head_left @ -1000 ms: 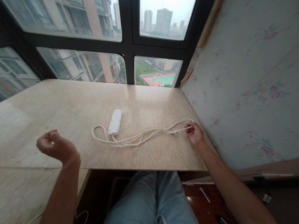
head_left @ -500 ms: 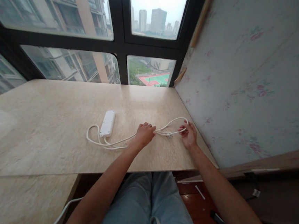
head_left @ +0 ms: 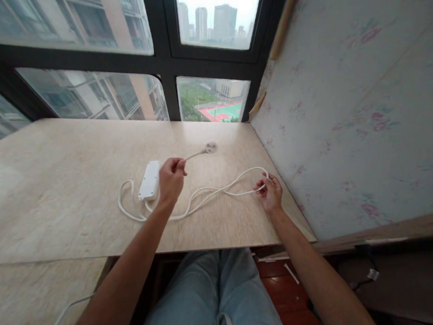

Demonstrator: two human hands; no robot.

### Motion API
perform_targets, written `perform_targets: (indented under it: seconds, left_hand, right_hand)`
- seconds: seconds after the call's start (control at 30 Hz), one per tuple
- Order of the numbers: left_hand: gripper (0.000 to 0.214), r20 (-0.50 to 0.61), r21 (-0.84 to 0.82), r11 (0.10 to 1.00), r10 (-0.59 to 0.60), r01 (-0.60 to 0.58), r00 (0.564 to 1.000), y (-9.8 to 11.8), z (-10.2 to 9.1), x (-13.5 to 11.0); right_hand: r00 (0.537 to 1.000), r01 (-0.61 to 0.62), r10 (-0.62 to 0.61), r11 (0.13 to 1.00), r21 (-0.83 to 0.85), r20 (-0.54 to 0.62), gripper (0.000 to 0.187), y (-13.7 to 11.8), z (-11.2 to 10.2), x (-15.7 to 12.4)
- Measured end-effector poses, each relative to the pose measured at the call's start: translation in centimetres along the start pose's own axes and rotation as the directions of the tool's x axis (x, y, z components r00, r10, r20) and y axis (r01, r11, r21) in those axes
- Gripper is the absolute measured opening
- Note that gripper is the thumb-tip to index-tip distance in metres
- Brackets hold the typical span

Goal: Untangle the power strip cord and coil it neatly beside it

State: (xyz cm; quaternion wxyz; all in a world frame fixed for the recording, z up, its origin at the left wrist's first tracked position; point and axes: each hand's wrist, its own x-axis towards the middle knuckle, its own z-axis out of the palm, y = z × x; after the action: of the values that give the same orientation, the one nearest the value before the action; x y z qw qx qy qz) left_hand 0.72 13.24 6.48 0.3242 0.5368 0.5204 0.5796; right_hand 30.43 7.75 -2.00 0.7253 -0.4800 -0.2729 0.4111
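The bench [head_left: 65, 165] spreads under both hands, running widest to the left of the left hand [head_left: 173, 179]; its front edge lies on the near side of both hands, with the forearms crossing over it. The flowered wall [head_left: 350, 95] rises to the right of the right hand [head_left: 270, 190], and the bench's right edge meets it there, leaving that hand only a narrow strip on that side. Beyond the left hand, a deeper stretch of bench reaches to the dark window frame [head_left: 165, 66] at the far edge. Between the hands, the white cord [head_left: 223, 189] snakes and crosses itself, well back from the front edge. The right hand, palm turned up and fingers loosely curled, holds the cord's looped end. The left hand is closed narrow, its fingertips pinching the cord close behind the plug. Just left of that hand lies the white power strip [head_left: 149, 181], partly overlapped by it; whether they touch, I cannot tell. The plug [head_left: 211, 148], blurred, points out to the right of the left hand and slightly farther away.
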Motion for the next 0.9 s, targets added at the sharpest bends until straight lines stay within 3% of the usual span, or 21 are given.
perform_targets:
  seconds: [0.07,0.13,0.3,0.4,0.5,0.67,0.77,0.9]
  left_hand:
    - [0.008,-0.134,-0.283,0.957,-0.103,0.061,0.986,1.4,-2.4,1.3]
    - [0.002,-0.194,-0.458,0.888,-0.147,0.043,0.97,2.9,-5.2,2.4]
    - [0.012,-0.352,-0.489,0.872,-0.208,0.01,0.912,5.6,-12.1,3.2]
    - [0.011,-0.306,-0.535,0.841,-0.283,0.082,0.909,6.2,-14.7,2.7]
    - [0.008,-0.263,-0.573,0.794,-0.413,0.204,0.872,6.2,-16.2,1.7]
    - [0.009,-0.18,-0.514,0.766,-0.537,0.387,0.824,4.4,-18.0,-0.6]
    - [0.011,-0.163,-0.434,0.782,-0.557,0.448,0.814,2.9,-19.1,-2.2]
    - [0.017,-0.192,-0.067,0.854,-0.518,0.516,0.833,1.4,-20.5,-4.0]
  right_hand:
    - [1.0,-0.001,0.001,1.0,-0.013,-0.004,0.052,0.0,0.0,0.0]
    - [1.0,0.002,-0.002,1.0,-0.029,-0.013,0.052,0.1,0.1,0.1]
    - [1.0,0.014,-0.012,0.996,-0.086,0.019,0.056,0.4,0.4,0.2]
    - [0.999,0.001,0.006,0.992,-0.128,0.048,0.058,0.4,0.5,0.2]
    - [0.997,-0.043,0.051,0.989,-0.14,0.056,0.062,0.0,0.6,0.0]
    - [0.979,-0.185,0.194,0.973,-0.137,0.06,0.07,-0.8,0.6,-0.6]
    - [0.969,-0.221,0.235,0.962,-0.16,0.078,0.063,-0.9,0.5,-1.5]
    - [0.95,-0.269,0.301,0.923,-0.277,0.081,0.045,-1.5,1.1,-3.7]
